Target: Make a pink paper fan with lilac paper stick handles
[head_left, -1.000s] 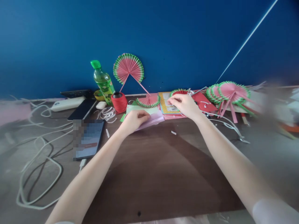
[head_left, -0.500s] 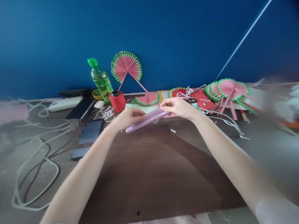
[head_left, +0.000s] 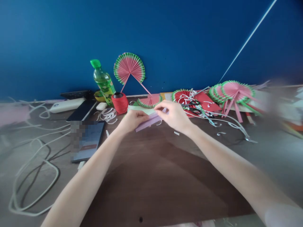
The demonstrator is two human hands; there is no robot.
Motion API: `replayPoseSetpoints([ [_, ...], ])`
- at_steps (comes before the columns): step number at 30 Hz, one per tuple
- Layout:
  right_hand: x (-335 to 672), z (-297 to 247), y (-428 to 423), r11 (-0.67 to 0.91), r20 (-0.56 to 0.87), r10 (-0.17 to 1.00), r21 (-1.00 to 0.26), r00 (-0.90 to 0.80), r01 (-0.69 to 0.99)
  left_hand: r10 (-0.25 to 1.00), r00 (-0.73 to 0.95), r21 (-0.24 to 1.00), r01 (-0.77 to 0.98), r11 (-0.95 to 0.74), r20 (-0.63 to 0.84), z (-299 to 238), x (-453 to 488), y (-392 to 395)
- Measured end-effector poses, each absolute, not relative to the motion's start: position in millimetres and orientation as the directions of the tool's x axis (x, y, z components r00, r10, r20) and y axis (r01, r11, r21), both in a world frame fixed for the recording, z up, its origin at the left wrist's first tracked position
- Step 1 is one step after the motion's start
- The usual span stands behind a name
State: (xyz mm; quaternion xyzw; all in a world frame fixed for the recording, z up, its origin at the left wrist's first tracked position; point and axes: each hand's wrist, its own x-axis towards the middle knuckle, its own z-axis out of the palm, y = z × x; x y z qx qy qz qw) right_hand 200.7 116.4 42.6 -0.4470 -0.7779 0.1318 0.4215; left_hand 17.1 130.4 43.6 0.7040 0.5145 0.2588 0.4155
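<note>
A folded strip of purple paper point(head_left: 151, 121) is held above the brown table, slanting up to the right. My left hand point(head_left: 134, 121) pinches its left part between thumb and fingers. At its right part, my right hand point(head_left: 172, 116) has thumb and fingertips closed together on the paper's upper edge, covering that end. Just behind the paper lies a pink and green pleated paper fan point(head_left: 150, 101), with pale green paper point(head_left: 139, 109) beside it.
A red thread spool point(head_left: 119, 102) and green bottle point(head_left: 103, 82) stand behind my left hand. Scissors point(head_left: 195, 107), red paper point(head_left: 206, 101) and several pleated fans point(head_left: 236, 91) lie right. A phone point(head_left: 88, 142) and white cables point(head_left: 58, 176) are left. Another fan point(head_left: 129, 64) leans against the blue wall.
My right hand has shifted left and slightly down along the purple paper, closer to my left hand. More of the paper's right end is covered now.
</note>
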Motion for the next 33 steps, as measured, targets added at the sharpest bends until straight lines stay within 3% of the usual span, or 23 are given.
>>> replayPoseSetpoints([
  [4,186.9,29.2,110.0,0.589,0.616,0.749,-0.447,-0.246,0.673,0.948,0.318,0.915,0.385,-0.124,-0.006,44.7,26.9,123.8],
  [10,188.8,24.4,112.3,0.616,0.678,0.703,-0.427,-0.216,0.662,0.912,0.411,0.981,0.175,-0.078,-0.001,40.5,29.2,121.7],
  [23,189.8,20.9,114.9,0.628,0.739,0.632,-0.313,-0.233,0.712,0.921,0.381,0.963,0.208,-0.169,0.079,36.4,36.8,117.4],
  [33,189.7,18.9,114.4,0.606,0.718,0.658,-0.328,-0.226,0.725,0.888,0.435,0.932,0.24,-0.27,0.145,29.4,38.8,120.2],
])
